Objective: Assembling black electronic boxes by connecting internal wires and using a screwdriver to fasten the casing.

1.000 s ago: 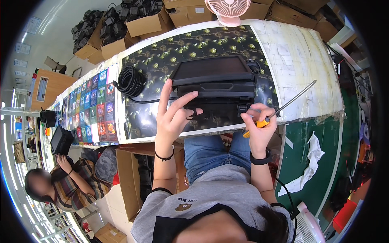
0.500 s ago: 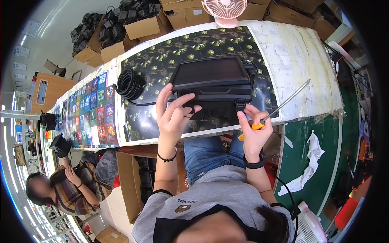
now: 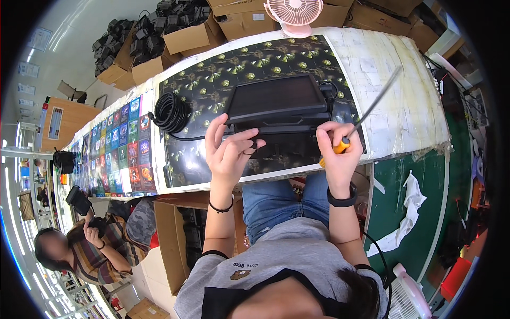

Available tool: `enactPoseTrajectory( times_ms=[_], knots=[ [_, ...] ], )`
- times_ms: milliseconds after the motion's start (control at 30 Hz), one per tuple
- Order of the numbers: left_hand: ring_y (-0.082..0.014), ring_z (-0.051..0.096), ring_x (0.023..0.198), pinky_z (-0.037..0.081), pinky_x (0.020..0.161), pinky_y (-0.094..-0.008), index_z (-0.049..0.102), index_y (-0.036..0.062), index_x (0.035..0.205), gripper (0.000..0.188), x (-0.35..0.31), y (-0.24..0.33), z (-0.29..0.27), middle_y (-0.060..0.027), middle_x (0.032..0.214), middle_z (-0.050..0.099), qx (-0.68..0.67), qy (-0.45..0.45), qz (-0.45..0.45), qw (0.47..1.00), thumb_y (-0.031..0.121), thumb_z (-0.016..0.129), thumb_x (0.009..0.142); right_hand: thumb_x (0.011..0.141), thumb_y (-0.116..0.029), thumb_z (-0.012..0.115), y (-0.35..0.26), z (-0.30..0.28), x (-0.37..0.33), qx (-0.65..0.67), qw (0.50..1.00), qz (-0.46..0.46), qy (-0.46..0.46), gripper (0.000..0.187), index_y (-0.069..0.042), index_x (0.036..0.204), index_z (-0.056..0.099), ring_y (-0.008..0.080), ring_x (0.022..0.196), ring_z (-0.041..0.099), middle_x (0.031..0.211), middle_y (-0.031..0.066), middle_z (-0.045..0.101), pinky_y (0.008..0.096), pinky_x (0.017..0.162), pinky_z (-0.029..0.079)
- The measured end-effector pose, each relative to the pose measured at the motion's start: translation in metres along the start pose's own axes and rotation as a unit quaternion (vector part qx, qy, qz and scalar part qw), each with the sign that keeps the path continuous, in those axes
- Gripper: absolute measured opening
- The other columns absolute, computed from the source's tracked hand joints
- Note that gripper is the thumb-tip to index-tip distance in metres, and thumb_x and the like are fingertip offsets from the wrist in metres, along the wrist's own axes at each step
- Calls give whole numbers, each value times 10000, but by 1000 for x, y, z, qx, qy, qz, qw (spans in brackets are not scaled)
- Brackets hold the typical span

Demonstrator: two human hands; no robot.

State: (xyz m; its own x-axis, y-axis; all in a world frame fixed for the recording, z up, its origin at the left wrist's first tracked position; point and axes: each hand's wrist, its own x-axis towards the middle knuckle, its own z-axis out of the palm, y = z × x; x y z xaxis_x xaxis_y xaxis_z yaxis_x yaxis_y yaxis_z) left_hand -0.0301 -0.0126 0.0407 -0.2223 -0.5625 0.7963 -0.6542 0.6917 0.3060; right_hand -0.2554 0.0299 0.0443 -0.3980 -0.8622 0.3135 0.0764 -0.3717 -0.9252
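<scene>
Head cam, wide fisheye, dn @ table (image 3: 406, 119)

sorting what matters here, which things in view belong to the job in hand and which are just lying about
In the job:
- black device, at the left hand's fingertips
- screwdriver, in the right hand
- cable, probably

Apparently just about:
- pink fan
- white scrap

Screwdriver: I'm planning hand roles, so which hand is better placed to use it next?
Right, probably. The right hand holds the screwdriver near the right end of the black device, the tool's tip pointing away. The left hand, at the device's left end, has no tool.
</scene>
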Motion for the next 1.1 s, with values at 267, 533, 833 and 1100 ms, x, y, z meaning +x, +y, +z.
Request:
enactPoseTrajectory(
  times_ms=[267, 533, 833, 1100],
  knots=[
    [-355, 524, 1335, 517, 1046, -527, 630, 76, 913, 353, 4, -11, 7, -39, 1008, 763, -66, 4, -46, 997, 85, 903, 688, 845, 48, 750, 7, -17, 10, -21, 994, 27, -103, 336, -86, 822, 442, 37, 720, 564, 1205, 169, 703, 184, 615, 447],
    [-283, 627, 991, 500, 882, -375, 640, 53, 970, 314, -1, -8, 9, -94, 1010, 672, -137, 93, -93, 982, -52, 821, 736, 741, -35, 856, 8, -20, 18, -94, 993, 8, -71, 400, -91, 865, 479, 75, 867, 521, 1373, 142, 564, 224, 678, 465],
    [-297, 560, 1050, 451, 920, -405, 726, 92, 928, 187, 13, -5, 1, -71, 1023, 639, -31, 10, -68, 997, -7, 691, 773, 701, -207, 887, 27, -30, 33, -135, 985, -32, -101, 444, -110, 845, 478, 214, 1077, 536, 1505, 182, 490, 355, 988, 443],
    [-305, 325, 1425, 266, 1190, -426, 247, 71, 1565, 964, -8, -32, 35, -196, 1508, 323, -426, 12, -278, 861, 332, 787, 810, 734, -224, 876, 32, -27, 46, -105, 987, -3, -120, 491, -95, 886, 427, 239, 1226, 541, 1490, 162, 523, 363, 1077, 392]
  ],
)
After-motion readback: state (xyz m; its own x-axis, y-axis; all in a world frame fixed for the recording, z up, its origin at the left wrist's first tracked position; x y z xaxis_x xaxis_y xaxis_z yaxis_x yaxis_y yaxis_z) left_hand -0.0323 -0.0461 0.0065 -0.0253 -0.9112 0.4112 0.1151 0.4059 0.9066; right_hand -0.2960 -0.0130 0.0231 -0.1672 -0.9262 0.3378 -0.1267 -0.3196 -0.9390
